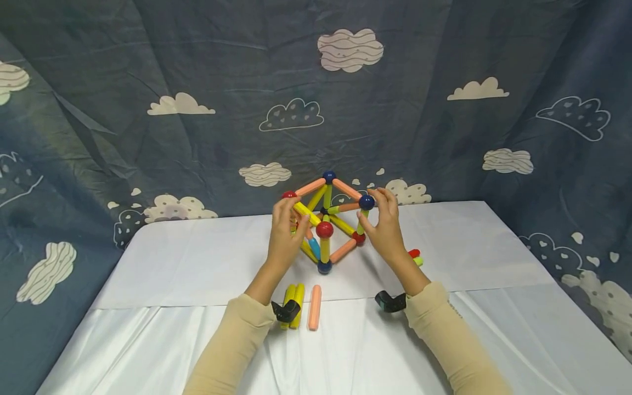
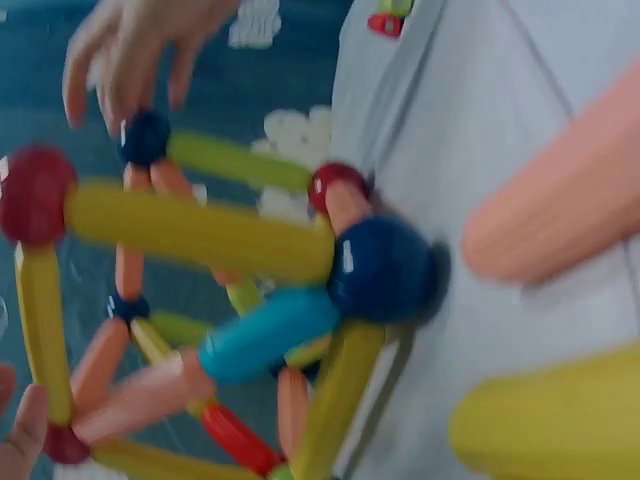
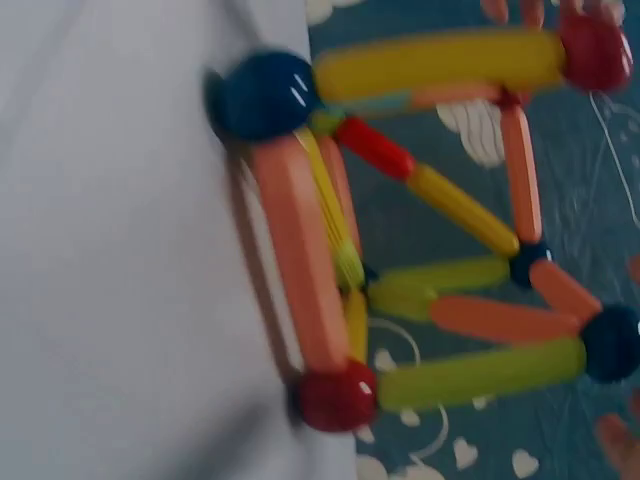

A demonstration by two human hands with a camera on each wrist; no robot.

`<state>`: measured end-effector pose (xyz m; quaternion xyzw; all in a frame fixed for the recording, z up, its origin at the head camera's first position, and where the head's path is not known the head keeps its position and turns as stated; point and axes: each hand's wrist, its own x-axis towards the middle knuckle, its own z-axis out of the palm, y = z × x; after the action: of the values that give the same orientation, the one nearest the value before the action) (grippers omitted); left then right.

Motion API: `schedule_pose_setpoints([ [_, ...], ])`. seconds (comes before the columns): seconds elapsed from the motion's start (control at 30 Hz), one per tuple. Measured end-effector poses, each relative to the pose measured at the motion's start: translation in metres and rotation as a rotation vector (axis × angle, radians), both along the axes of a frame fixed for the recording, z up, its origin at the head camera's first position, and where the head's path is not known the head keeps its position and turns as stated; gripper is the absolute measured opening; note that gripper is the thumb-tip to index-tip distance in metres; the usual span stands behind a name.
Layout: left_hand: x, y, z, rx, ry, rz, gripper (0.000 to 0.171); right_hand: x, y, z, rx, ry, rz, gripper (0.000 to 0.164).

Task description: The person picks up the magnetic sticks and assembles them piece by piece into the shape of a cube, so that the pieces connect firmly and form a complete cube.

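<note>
A frame of coloured sticks and balls (image 1: 344, 251) stands on the white cloth between both hands. My left hand (image 1: 286, 230) is at its upper left side, thumb and fingers about a yellow stick (image 1: 307, 214) that joins two red balls; the nearer red ball (image 1: 324, 230) tops an upright yellow stick. At the upper right corner, my right hand (image 1: 387, 227) has its fingers spread around a blue ball (image 1: 366, 202), a fingertip right at it in the left wrist view. Below that ball, a green stick (image 3: 480, 373) runs down to a red ball (image 3: 338, 396).
Loose yellow sticks (image 1: 298, 299) and an orange stick (image 1: 314, 308) lie on the cloth (image 1: 197, 263) in front of the frame. Red and green pieces (image 1: 416, 255) lie beyond the right wrist. A dark cloud-patterned curtain (image 1: 237, 71) hangs behind the table.
</note>
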<state>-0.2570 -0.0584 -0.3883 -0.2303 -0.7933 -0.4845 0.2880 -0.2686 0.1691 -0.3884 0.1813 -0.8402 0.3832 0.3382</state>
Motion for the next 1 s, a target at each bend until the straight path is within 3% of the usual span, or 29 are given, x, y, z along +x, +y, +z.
schedule_pose_setpoints([
  [0.1,0.007,0.007,0.002,-0.101,0.017,-0.077,0.042,-0.01,0.006,0.006,0.03,-0.101,0.035,0.055],
  [0.27,0.012,0.011,-0.001,-0.194,-0.008,-0.119,0.039,-0.017,0.01,0.008,0.093,-0.192,0.114,0.045],
  [0.5,0.011,0.005,-0.002,-0.132,-0.013,-0.177,0.036,-0.01,0.011,0.006,0.114,-0.184,0.128,0.045],
  [0.77,0.006,-0.012,-0.004,-0.05,-0.053,-0.165,0.035,0.008,0.003,0.0,0.07,-0.139,0.132,0.046],
  [1.0,0.025,-0.024,0.024,0.023,-0.136,-0.223,0.035,0.022,-0.005,-0.005,0.017,-0.108,0.187,0.049],
])
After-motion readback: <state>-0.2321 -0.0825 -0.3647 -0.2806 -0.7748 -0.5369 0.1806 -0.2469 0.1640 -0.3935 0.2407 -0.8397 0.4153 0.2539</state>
